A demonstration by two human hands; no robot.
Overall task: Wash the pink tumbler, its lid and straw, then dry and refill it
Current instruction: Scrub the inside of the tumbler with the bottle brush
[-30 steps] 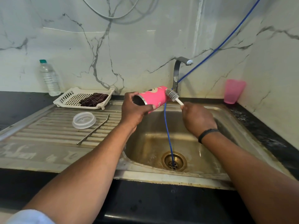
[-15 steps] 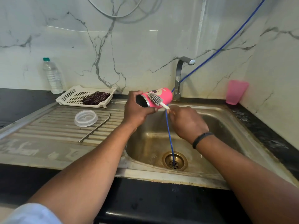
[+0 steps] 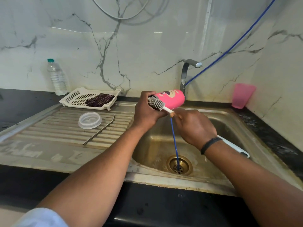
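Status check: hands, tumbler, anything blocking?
Left hand grips pink tumbler sideways over sink. Right hand holds bottle brush at its mouth. Blue hose hangs beneath.

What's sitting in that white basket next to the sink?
A dark checked cloth lies folded in the white basket. Bare slatted floor shows beside it; anything under the cloth is covered.

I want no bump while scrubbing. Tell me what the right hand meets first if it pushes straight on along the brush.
The right hand points up-left along the brush. It would probably meet the left hand gripping the pink tumbler at its open mouth first, though depth is unclear.
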